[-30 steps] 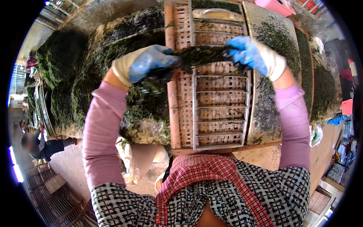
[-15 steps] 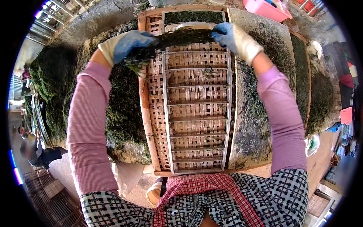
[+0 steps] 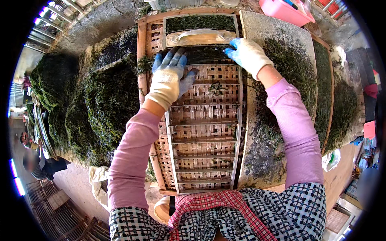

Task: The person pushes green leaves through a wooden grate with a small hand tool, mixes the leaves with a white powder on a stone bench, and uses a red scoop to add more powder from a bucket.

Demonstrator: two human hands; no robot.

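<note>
A dark green strip of seaweed (image 3: 206, 54) lies across an upper slot of a metal ladder-like frame (image 3: 169, 132). The frame rests on a woven bamboo mat (image 3: 207, 112). My left hand (image 3: 169, 76), in a white glove with blue fingers, has its fingers spread over the strip's left end. At the strip's right end, my right hand (image 3: 250, 58), gloved alike, touches it with thumb and fingers apart. Just beyond lies a wooden block with a clear handle (image 3: 201, 37) in the frame. Past that, flattened seaweed (image 3: 200, 23) fills the top slot.
A large seaweed heap (image 3: 110, 96) stands to the left of the mat. On the right is a pale board (image 3: 257, 154) strewn with seaweed. A pink basin (image 3: 285, 12) sits at the far right. A person (image 3: 40, 164) is at the far left edge.
The seaweed stretched between my hands is now down in the frame slot, uncovering the handled block. My left hand has come right and nearer, its fingers spread. Both hands have loosened their hold.
</note>
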